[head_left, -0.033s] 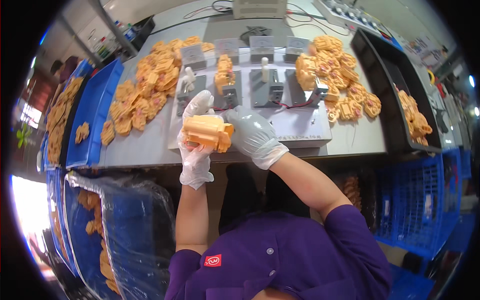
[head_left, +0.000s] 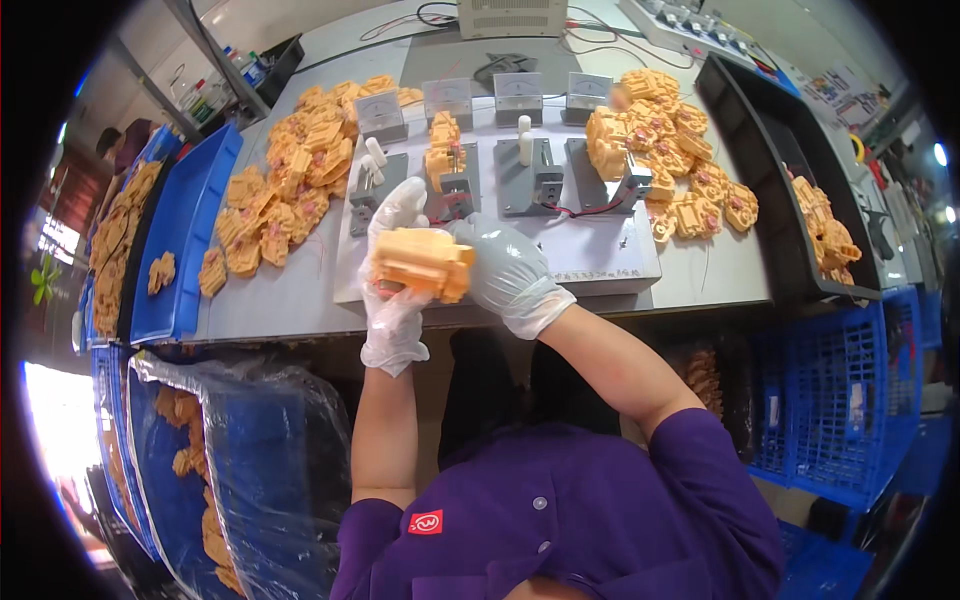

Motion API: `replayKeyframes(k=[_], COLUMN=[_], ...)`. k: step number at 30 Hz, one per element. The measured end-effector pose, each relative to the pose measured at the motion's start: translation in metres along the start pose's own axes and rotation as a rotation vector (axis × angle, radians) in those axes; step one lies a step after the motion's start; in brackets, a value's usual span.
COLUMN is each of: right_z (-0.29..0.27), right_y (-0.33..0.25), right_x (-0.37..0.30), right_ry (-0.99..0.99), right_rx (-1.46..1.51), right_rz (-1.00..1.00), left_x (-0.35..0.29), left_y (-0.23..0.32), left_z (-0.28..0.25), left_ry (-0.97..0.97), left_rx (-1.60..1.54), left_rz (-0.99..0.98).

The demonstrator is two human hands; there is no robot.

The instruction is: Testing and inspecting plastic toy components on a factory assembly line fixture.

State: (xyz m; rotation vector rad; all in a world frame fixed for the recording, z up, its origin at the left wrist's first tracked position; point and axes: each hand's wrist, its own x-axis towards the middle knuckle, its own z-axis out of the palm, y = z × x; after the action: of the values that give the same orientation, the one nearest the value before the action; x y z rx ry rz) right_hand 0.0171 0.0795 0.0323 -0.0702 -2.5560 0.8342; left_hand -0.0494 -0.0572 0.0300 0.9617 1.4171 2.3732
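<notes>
My left hand, in a thin white glove, grips a yellow-orange plastic housing from its left and underneath. The housing lies roughly level above the front of a white test fixture. Close against its right end is my right hand, also gloved, the back of the hand turned up. The fingertips of that hand are hidden, so I cannot tell whether they hold the housing. Behind the hands, a similar yellow-orange housing sits in a grey holder on the fixture, and another housing in the right holder.
Heaps of yellow-orange housings lie left and right of the fixture. Several small panel meters stand along its back. A blue bin flanks the table on the left, a black tray on the right. Blue crates stand lower right.
The housing in my left hand has shifted slightly to the right and turned a little. Both hands stay in nearly the same place.
</notes>
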Motion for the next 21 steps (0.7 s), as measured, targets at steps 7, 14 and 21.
replayKeyframes(k=[7,14,21], right_z=[-0.052,-0.114,-0.084], right_y=[0.01,0.003,0.001], right_x=[0.008,0.052,0.045], right_ry=[0.201,0.328,0.355], right_rx=[0.261,0.111,0.122], right_rz=[-0.035,0.011,-0.167], left_x=[0.016,0.015,0.015], left_y=[-0.013,-0.017,-0.027], left_z=[0.0,-0.004,-0.006], left_ry=[-0.218,-0.305,-0.066], left_rx=[-0.053,0.038,-0.16], left_rz=[-0.111,-0.01,0.068])
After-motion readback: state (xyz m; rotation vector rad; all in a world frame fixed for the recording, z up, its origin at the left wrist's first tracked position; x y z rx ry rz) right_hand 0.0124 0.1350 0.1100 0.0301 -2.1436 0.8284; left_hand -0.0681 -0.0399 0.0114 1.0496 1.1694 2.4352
